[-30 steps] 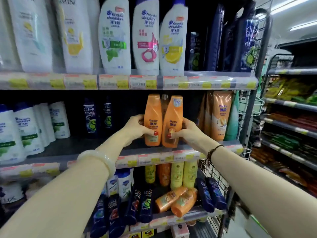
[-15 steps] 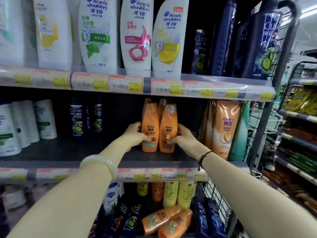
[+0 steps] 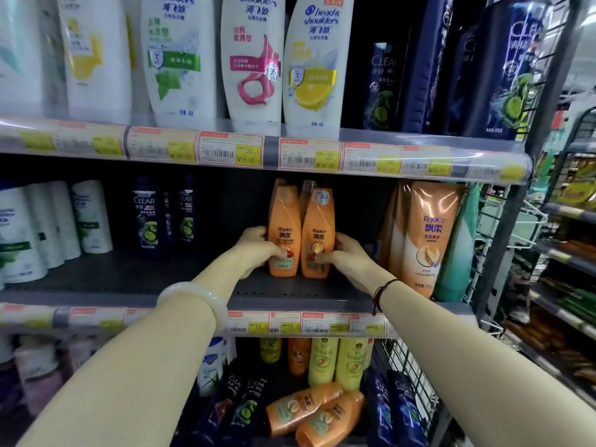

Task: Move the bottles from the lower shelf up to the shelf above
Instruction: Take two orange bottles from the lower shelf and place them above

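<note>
Tall white plastic shampoo bottles (image 3: 251, 59) line the front edge of the top shelf (image 3: 364, 135), dark navy Clear bottles (image 3: 503, 69) at its right end; yellow-and-pink paper price tags (image 3: 230, 152) along its lip.

The left orange bottle (image 3: 284, 230) and right orange bottle (image 3: 317, 233) have paler label panels low down, and the right one has a silvery-blue badge near its top. The shelf (image 3: 129, 282) under them is dark grey. Its price strip (image 3: 287, 325) shows white tags edged in red with yellow patches. Above, the green-marked bottle (image 3: 179, 59), pink-swirled bottle (image 3: 253, 66) and lemon-yellow bottle (image 3: 311, 75) are all white-bodied. The Clear bottles (image 3: 149, 217) are navy with lime green. The bangle (image 3: 193, 301) is milky white, the cord bracelet (image 3: 380, 293) dark brown
</note>
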A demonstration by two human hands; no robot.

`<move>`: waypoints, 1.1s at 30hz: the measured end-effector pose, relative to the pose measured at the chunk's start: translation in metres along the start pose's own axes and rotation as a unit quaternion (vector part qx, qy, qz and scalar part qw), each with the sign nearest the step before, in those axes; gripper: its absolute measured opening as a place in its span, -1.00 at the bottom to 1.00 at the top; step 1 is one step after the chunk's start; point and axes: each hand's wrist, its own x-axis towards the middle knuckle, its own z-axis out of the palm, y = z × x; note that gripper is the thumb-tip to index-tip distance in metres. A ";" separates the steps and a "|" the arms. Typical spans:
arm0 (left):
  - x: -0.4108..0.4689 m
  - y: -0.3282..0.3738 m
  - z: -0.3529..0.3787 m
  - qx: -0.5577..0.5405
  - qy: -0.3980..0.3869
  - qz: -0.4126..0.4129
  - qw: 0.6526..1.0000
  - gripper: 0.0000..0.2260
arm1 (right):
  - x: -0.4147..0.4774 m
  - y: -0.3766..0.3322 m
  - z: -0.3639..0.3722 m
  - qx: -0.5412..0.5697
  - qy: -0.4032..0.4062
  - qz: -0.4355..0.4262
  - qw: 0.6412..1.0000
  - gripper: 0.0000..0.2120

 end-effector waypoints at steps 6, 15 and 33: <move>-0.018 0.000 -0.011 0.061 0.032 -0.018 0.997 -0.46 | -0.019 -0.002 -0.004 -0.101 0.069 0.013 0.992 -0.50; -0.059 0.010 -0.042 0.243 -0.015 0.071 0.967 -0.55 | -0.065 -0.031 0.012 -0.232 0.075 -0.018 0.970 -0.66; -0.133 -0.021 -0.093 0.371 -0.112 0.142 0.911 -0.65 | -0.150 -0.049 0.096 -0.391 -0.021 -0.007 0.920 -0.64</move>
